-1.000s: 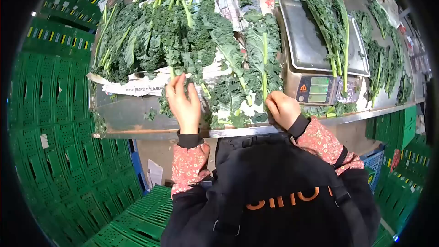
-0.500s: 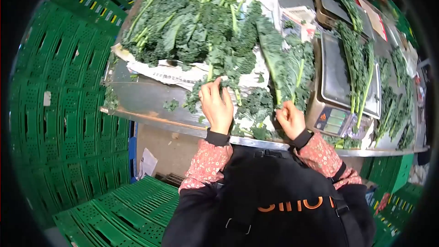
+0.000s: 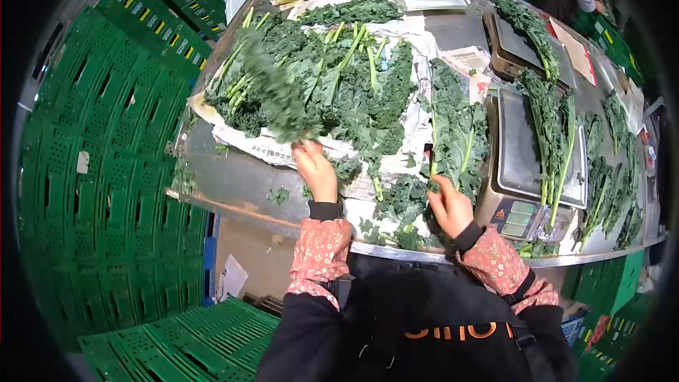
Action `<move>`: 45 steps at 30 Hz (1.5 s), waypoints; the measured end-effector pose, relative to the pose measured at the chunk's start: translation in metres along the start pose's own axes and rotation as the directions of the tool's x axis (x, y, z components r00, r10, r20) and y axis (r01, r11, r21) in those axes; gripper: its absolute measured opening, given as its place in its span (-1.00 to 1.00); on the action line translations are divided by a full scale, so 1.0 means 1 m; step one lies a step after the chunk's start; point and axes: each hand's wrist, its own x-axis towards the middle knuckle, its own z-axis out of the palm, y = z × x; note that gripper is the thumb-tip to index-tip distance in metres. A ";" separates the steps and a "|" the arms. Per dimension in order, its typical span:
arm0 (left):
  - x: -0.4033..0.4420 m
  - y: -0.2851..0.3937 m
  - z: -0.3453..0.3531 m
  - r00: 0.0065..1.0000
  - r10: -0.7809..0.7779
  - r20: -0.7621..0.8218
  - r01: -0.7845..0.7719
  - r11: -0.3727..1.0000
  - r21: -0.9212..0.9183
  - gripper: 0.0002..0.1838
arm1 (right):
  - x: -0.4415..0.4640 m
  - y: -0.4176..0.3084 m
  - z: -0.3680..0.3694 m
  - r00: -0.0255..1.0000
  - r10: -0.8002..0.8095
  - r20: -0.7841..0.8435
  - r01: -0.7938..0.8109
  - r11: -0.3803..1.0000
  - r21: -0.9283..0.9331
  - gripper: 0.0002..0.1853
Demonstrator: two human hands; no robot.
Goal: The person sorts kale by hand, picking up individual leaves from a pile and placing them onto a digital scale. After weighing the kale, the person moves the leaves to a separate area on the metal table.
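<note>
Kale leaf, blurred, crossed left part of kale pile, its near end pinched between fingertips of left hand. Right hand lay at stem end of second kale leaf, fingers curled; whether they pinched it could not be told. Kale pile rested on printed paper sheets spread over metal-edged table. Digital scale stood beyond right hand, more kale leaves lying across its tray. Green plastic crates were stacked left of table.

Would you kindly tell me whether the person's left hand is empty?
No, the left hand holds a leaf, which shows blurred in front of the pile.
</note>
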 end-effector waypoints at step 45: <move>-0.028 0.044 0.055 0.719 0.160 0.676 -0.626 0.571 0.531 -0.51 | -0.110 0.144 -0.237 0.524 0.333 -0.784 -0.621 0.780 -0.084 -0.42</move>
